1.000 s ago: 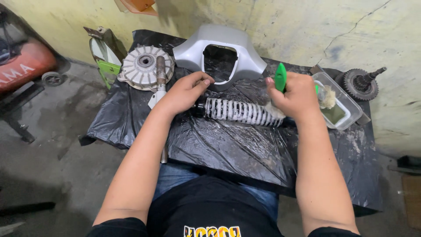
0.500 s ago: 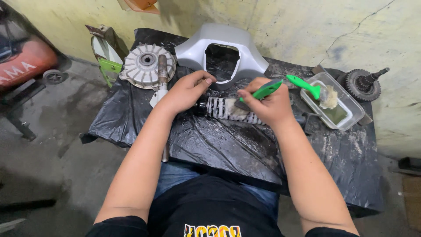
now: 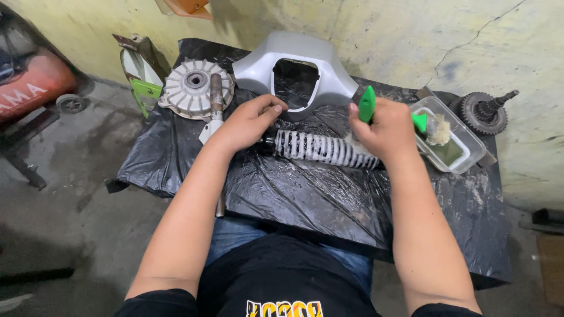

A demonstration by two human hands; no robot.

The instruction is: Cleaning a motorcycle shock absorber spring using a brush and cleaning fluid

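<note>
The spring lies across the middle of the black sheet, its ends pointing to 9 and 3 o'clock. The left hand grips its 9 o'clock end, fingers curled round it. The right hand sits at the 3 o'clock end, clenched on a green brush held over the coils. At 3 o'clock beyond lies a tray; at 12, a grey cover; at 10, a hub.
</note>
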